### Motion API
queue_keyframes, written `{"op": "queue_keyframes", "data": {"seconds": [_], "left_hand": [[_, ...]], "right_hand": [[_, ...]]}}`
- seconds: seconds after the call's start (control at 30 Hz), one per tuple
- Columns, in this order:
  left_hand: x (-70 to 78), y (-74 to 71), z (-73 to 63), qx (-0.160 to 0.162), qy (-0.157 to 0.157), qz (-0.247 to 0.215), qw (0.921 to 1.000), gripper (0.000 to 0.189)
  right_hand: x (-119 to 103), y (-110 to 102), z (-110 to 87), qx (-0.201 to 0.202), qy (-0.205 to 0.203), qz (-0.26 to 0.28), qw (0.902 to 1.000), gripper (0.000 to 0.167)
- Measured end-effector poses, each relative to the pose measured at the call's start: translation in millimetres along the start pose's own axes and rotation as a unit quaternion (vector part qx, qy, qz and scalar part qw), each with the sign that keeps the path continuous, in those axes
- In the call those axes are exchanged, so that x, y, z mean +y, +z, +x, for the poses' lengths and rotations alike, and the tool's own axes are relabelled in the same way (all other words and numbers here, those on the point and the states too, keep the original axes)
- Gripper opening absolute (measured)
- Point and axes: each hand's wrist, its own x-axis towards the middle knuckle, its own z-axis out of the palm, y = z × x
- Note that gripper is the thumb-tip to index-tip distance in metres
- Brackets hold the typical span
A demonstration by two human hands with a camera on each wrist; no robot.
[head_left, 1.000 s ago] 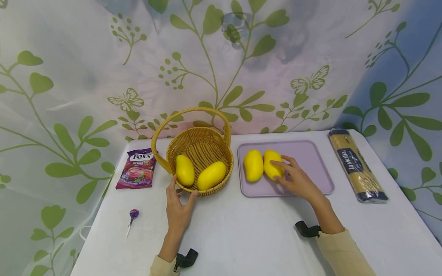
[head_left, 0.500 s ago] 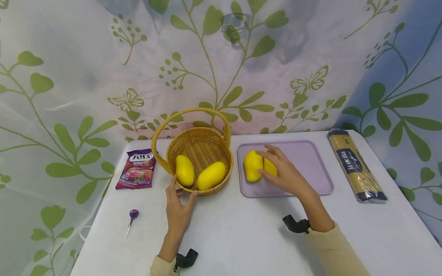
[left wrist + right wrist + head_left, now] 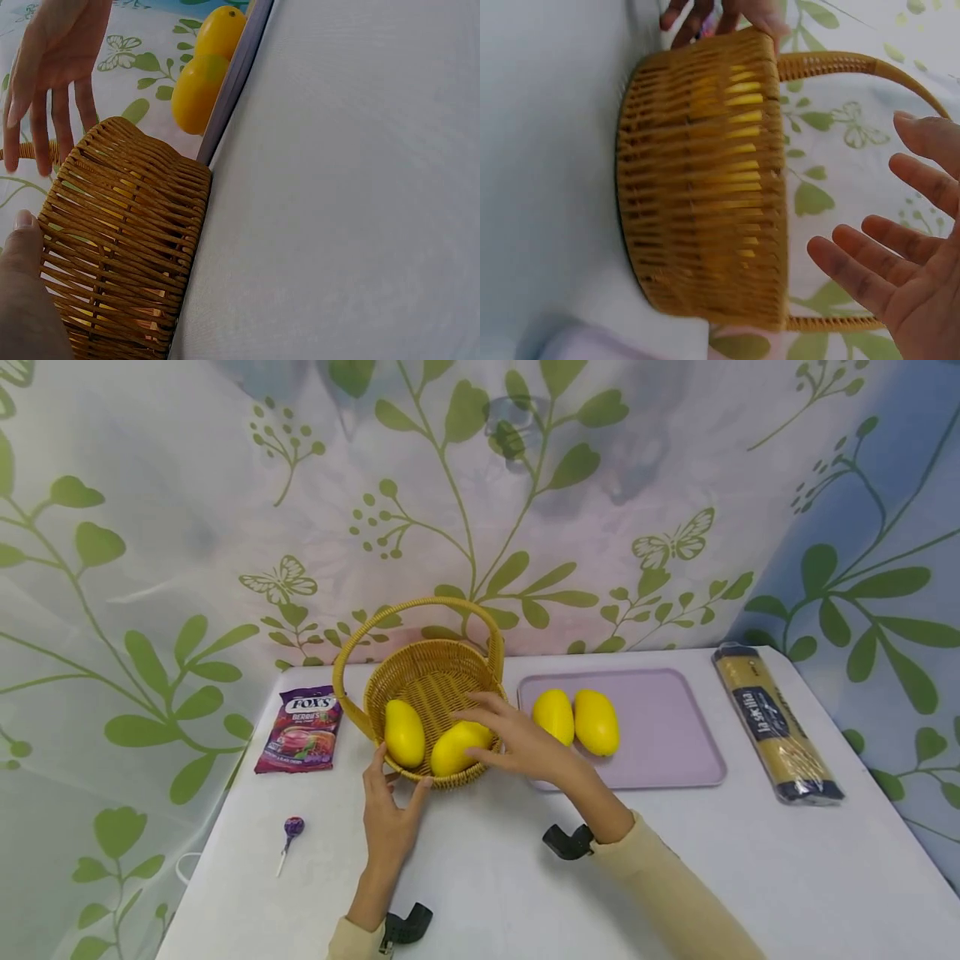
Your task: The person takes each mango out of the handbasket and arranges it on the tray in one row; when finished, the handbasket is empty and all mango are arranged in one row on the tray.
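A wicker basket [image 3: 435, 670] holds two yellow mangoes, one on the left [image 3: 403, 733] and one on the right [image 3: 453, 750]. My left hand [image 3: 390, 818] holds the basket's near rim, its thumb [image 3: 25, 232] against the weave in the left wrist view. Over the basket's right side hovers my right hand [image 3: 525, 745], overlapping the right mango in the head view. Its fingers are spread and carry nothing, as the right wrist view shows [image 3: 900, 262]. Two more mangoes, a left [image 3: 553, 714] and a right [image 3: 596, 722], lie side by side on a lilac tray [image 3: 667, 727].
Left of the basket lies a purple Fox's candy bag [image 3: 302, 731], with a lollipop [image 3: 291, 837] nearer the front. A pack of spaghetti [image 3: 776, 722] lies right of the tray. A leaf-patterned curtain [image 3: 562, 527] rises behind the white table [image 3: 480, 877].
My right hand has left the right mango on the tray and moved left, without a mango, to above the basket. My left hand has stayed at the rim.
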Motion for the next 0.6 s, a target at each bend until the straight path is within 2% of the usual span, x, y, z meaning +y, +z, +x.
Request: {"op": "queue_keyframes", "data": {"seconds": [0.37,0.6], "left_hand": [[0.5,0.0,0.9,-0.003,-0.012,-0.004,0.9999,0.086],[0.4,0.0,0.9,-0.001,-0.003,0.004,1.0000,0.086]], "right_hand": [[5,27,31.2,-0.084,0.036,-0.022,0.9956,0.051],[15,33,41.9,-0.110,0.040,-0.060,0.9913,0.053]]}}
